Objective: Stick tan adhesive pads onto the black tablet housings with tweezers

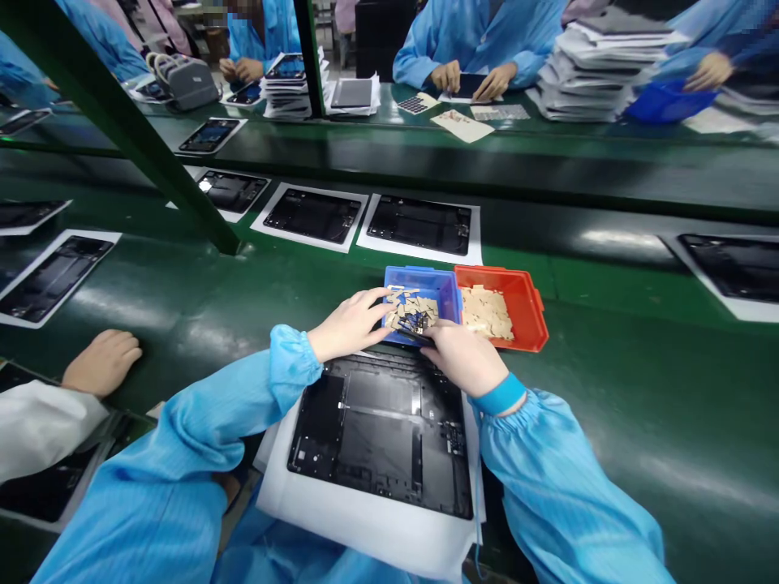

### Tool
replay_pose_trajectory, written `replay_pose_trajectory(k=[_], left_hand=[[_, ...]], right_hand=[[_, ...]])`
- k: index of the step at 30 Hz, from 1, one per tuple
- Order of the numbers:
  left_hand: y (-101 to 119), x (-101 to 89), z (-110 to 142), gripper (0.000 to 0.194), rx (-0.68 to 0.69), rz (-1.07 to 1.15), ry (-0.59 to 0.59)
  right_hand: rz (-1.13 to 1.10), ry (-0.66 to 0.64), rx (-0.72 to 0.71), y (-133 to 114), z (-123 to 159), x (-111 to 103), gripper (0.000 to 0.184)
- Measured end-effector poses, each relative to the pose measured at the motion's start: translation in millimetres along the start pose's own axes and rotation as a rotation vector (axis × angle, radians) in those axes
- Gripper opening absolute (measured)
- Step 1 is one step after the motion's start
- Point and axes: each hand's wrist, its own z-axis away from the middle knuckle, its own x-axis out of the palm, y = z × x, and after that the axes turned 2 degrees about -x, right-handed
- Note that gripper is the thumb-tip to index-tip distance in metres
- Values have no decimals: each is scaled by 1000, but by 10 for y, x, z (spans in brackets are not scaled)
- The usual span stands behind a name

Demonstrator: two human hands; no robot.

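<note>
Black tablet housing [380, 438] on white sheet [365, 543] nearest; just above, blue tray [423, 284] of tan-backed pieces [414, 312], left hand [350, 324] open over it, right hand [462, 357] grip closed on small dark part [414, 331].

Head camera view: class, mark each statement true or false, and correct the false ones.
1. The left hand reaches over the blue tray. True.
2. The red tray stands to the left of the blue tray. False: it stands to the right of it.
3. The black panel lies on a white sheet. True.
4. The blue tray is empty. False: it holds tan pieces.
5. The right hand has a blue band at the wrist. True.
</note>
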Motion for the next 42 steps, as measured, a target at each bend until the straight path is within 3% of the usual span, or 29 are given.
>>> replay_pose_trajectory(k=[5, 7, 11, 14, 17, 21, 24, 33, 38, 42], left_hand=[[55, -3, 10, 26, -33, 135, 109], [170, -51, -9, 27, -125, 379, 132], [471, -174, -53, 32, -336, 975, -173], [635, -238, -68, 24, -355, 1136, -249], [719, -262, -89, 20, -299, 1077, -111], [793, -247, -153, 11, -96, 732, 181], [851, -211, -209, 10, -56, 595, 272], [913, -121, -415, 10, -113, 643, 254], [866, -28, -527, 12, -106, 731, 218], [813, 65, -609, 23, -169, 798, 96]], right_hand=[[-26, 176, -46, 61, 118, 30, 18], [-34, 378, -139, 97, 198, 59, 23], [-6, 920, -472, 163, 362, 96, 25], [-3, 1037, -505, 148, 432, 68, 25], [-220, 1026, -410, 72, 452, 20, 24], [-734, 883, -78, -34, 457, -28, 14], [-916, 806, 57, -49, 458, -57, 15], [-1094, 678, 137, 201, 289, -52, 37], [-992, 745, 284, 490, 221, -27, 45], [-806, 793, 441, 838, 184, -51, 32]])
